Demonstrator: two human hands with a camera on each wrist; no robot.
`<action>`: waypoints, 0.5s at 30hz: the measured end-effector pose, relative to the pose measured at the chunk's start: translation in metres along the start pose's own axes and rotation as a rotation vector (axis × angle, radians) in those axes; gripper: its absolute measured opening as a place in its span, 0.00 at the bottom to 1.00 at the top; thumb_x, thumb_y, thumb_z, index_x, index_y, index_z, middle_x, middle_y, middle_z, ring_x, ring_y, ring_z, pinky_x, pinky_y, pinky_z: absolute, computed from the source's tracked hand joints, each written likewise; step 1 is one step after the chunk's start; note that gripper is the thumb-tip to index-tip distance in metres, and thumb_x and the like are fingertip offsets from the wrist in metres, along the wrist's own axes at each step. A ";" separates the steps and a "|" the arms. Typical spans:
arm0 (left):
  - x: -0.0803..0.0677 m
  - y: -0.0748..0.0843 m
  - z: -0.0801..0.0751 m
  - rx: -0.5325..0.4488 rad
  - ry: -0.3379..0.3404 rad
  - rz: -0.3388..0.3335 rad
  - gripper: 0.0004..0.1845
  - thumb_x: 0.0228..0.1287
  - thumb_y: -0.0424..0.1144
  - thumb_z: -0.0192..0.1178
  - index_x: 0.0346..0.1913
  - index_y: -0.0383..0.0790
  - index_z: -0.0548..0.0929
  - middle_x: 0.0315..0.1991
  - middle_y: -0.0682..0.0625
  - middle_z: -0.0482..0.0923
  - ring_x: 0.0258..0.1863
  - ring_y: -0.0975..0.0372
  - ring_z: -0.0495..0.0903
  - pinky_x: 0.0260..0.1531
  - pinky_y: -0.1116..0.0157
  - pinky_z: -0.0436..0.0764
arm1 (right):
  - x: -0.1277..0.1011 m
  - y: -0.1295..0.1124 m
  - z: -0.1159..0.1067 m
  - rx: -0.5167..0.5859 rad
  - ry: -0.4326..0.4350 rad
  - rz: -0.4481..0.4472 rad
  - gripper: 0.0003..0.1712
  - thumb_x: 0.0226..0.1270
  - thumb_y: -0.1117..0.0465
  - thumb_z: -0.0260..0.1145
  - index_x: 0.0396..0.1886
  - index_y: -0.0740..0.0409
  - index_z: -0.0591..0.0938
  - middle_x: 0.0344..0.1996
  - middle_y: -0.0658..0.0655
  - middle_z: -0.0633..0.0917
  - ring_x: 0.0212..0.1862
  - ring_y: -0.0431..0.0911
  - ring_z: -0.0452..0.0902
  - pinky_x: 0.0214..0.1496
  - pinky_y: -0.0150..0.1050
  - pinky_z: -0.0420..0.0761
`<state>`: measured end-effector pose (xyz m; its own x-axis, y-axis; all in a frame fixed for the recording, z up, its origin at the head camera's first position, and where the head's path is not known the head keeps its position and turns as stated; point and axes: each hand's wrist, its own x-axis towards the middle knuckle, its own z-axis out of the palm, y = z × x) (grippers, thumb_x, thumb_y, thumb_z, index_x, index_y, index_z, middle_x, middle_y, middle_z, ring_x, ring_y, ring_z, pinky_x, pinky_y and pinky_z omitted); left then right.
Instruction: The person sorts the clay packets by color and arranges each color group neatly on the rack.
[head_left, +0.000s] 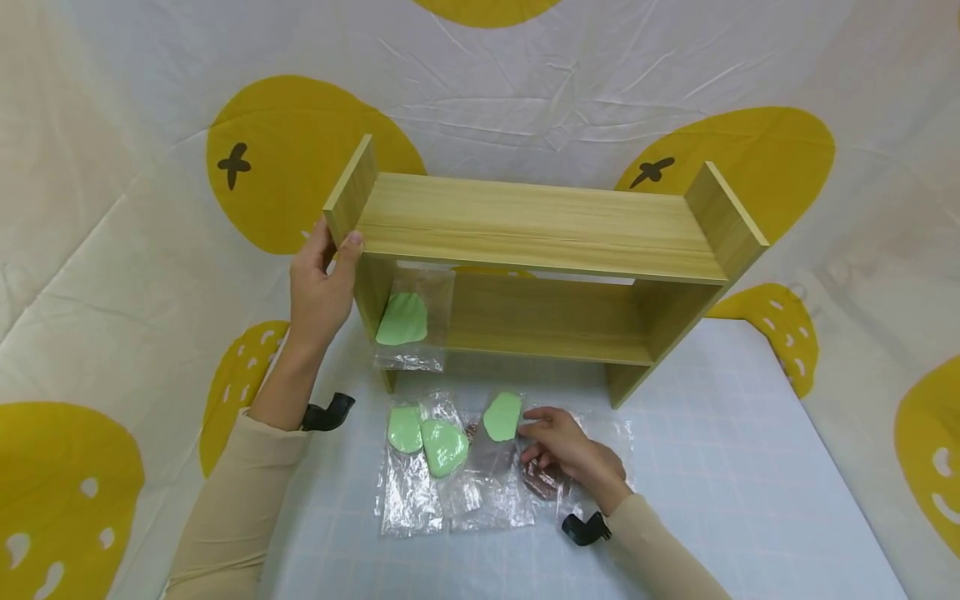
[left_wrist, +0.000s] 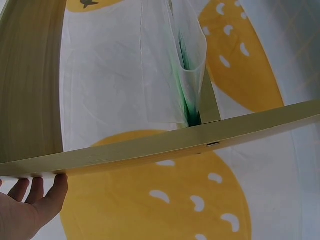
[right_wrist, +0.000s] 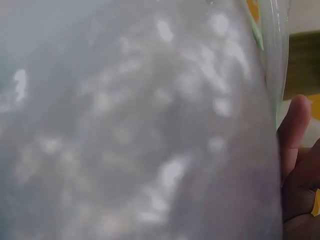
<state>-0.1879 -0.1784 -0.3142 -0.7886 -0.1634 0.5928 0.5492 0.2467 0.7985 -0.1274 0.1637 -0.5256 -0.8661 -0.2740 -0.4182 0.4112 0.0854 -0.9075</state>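
Note:
My left hand [head_left: 322, 287] grips the left side panel of a wooden shelf [head_left: 540, 225], thumb at its front edge and fingers on the outer side. In the left wrist view its fingertips [left_wrist: 59, 187] touch the board. A clear bag with a green piece [head_left: 403, 319] hangs at the shelf's left compartment. My right hand [head_left: 566, 446] is at the right edge of another clear bag with a green piece [head_left: 502, 417] and seems to pinch it. That bag's film [right_wrist: 150, 125] fills most of the right wrist view, so part of the hand is hidden.
Below the shelf lie more clear bags with green pieces [head_left: 444, 447] on the pale tablecloth [head_left: 735, 467]. A bag with dark reddish contents [head_left: 543, 481] lies partly under the right hand. A white cloth with yellow shapes [head_left: 517, 100] surrounds the table.

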 end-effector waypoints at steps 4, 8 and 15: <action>0.000 0.002 0.000 -0.001 -0.001 0.002 0.22 0.75 0.40 0.56 0.68 0.41 0.76 0.60 0.45 0.78 0.60 0.57 0.74 0.59 0.56 0.75 | 0.004 0.000 0.001 0.021 0.030 -0.011 0.28 0.68 0.69 0.64 0.62 0.79 0.67 0.38 0.67 0.84 0.18 0.41 0.80 0.14 0.28 0.69; 0.000 0.002 -0.001 -0.001 0.002 0.002 0.21 0.75 0.40 0.56 0.68 0.41 0.76 0.59 0.45 0.78 0.59 0.57 0.74 0.57 0.57 0.76 | 0.008 0.000 0.002 0.031 0.025 -0.029 0.27 0.67 0.71 0.64 0.62 0.80 0.67 0.33 0.63 0.85 0.18 0.39 0.78 0.13 0.27 0.67; 0.000 0.001 -0.001 0.000 -0.004 0.005 0.21 0.75 0.40 0.56 0.68 0.41 0.76 0.59 0.45 0.78 0.60 0.57 0.74 0.58 0.57 0.75 | 0.008 -0.001 0.006 0.124 0.040 -0.042 0.29 0.66 0.72 0.64 0.63 0.81 0.68 0.31 0.58 0.84 0.25 0.41 0.79 0.22 0.29 0.76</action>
<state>-0.1874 -0.1790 -0.3137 -0.7871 -0.1586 0.5961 0.5528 0.2472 0.7958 -0.1326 0.1558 -0.5281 -0.8929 -0.2364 -0.3833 0.4041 -0.0447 -0.9136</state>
